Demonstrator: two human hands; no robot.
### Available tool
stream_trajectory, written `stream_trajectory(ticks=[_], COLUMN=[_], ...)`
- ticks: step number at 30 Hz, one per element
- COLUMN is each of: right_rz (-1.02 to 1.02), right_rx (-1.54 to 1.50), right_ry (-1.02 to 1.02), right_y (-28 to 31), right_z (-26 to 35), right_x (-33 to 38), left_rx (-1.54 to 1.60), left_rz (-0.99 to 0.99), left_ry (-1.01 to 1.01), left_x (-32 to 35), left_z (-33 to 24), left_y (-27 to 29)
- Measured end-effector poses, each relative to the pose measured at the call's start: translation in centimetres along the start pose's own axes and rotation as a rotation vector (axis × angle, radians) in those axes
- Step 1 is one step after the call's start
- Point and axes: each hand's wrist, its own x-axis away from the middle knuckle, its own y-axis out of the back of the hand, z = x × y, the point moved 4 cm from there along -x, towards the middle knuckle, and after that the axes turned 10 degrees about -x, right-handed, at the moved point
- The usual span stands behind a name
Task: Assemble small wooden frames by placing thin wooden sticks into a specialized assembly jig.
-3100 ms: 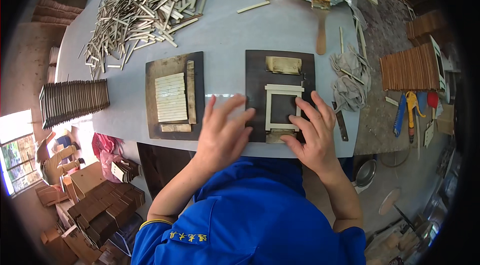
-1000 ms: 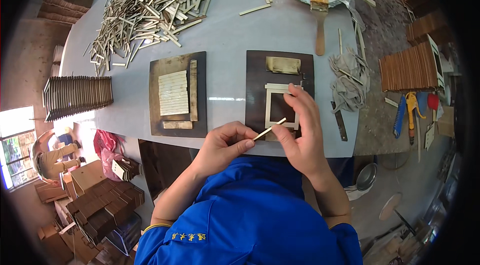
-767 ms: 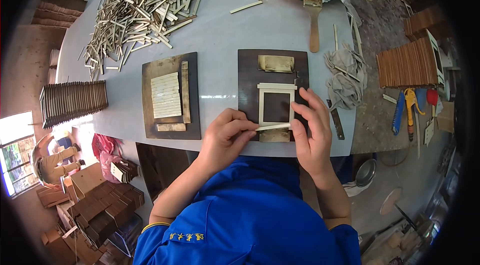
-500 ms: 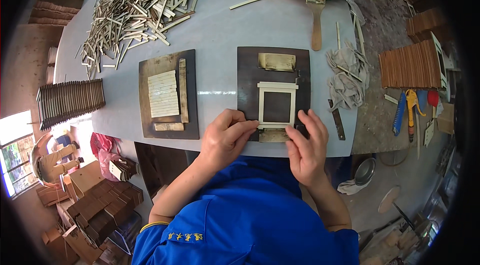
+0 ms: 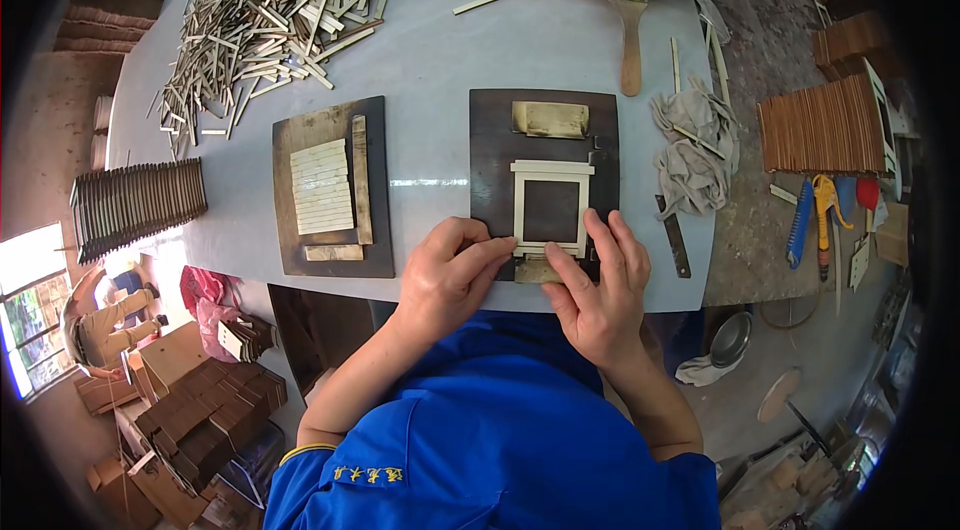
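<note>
Frame's nearly closed up: the square of pale strips (image 5: 551, 208) on the dark board (image 5: 495, 145) has top and both sides down. The left hand (image 5: 447, 280) and right hand (image 5: 597, 295) are pressing the bottom strip (image 5: 545, 254) flat with bent fingers (not pinching anything). The slat panel (image 5: 322, 187) on the other board looks done.

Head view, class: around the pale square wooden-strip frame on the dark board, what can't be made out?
- Pale square wooden-strip frame: lower edge hidden under fingertips of left hand and right hand.
- Small wooden block below it: partly covered by both hands.
- Any glue at the joints: too small to tell.
</note>
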Motion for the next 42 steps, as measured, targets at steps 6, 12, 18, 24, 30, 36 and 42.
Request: stream_trajectory(ticks=[6,12,18,24,30,36,42], right_rz=[0.019,0.026,0.028,0.027,0.031,0.014,-0.017], right_rx=[0.006,0.003,0.003,0.016,0.025,-0.040,-0.019], right_ry=[-0.008,-0.043,-0.083,-0.094,-0.109,-0.099,-0.089], right_y=[0.1,0.1,0.5,0.9,1.2,1.2,1.0], right_z=[0.1,0.3,0.6,0.4,-0.1,-0.6,-0.4], right_x=[-0.2,-0.6,-0.8,-0.9,-0.5,-0.1,0.0], left_rx=[-0.007,0.023,0.177,0.357,0.414,0.172,-0.273], left_rz=[0.006,0.072,0.238,0.365,0.419,0.311,0.204], left_ry=[-0.003,0.016,0.177,0.268,0.330,0.127,-0.158], left_x=[0.1,-0.1,-0.8,-0.7,-0.9,-0.4,-0.2], left_z=[0.1,0.2,-0.8,-0.6,-1.0,-1.6,-2.3], left_y=[-0.1,0.3,2.9,3.4,3.1,1.6,-0.3])
